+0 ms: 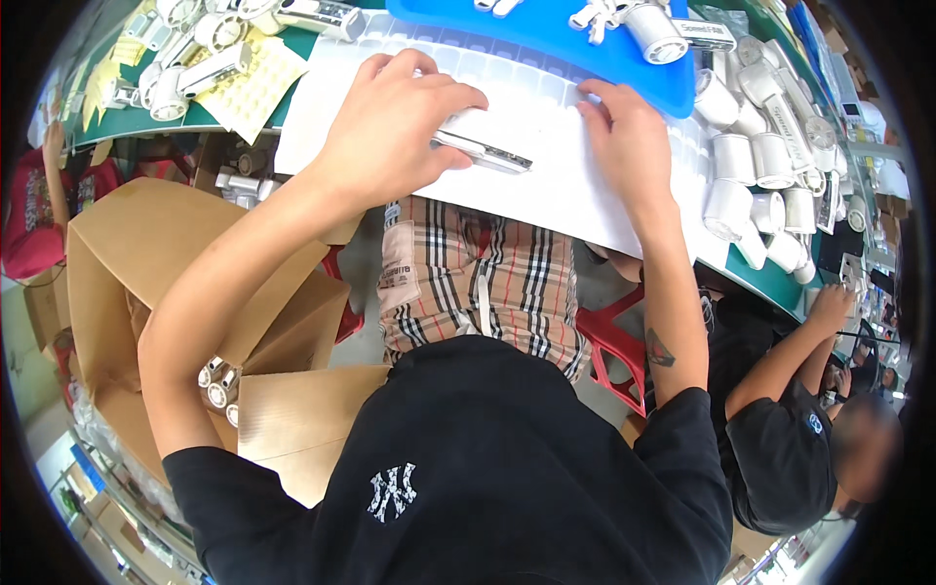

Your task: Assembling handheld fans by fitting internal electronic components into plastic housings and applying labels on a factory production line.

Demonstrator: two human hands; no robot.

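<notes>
My left hand [398,127] is over the left part of a white sheet [531,205], thumb and fingers curled about one end of a narrow white part [492,154]. A dark strip with fine detail runs along that part; its left end is hidden by the hand. My right hand [629,141] is at the sheet's right side, with thumb and forefinger apart and nothing visible between them; its other fingers are mostly hidden. Under the sheet's far edge shows a translucent tray [468,44] with compartments.
A blue tray [546,29] with white parts lies beyond the sheet. White cylindrical housings [770,161] crowd the right; more housings [171,93] and a yellow moulded tray [255,88] are left. Open cardboard boxes [175,244] stand by my left arm. A co-worker [790,439] sits right.
</notes>
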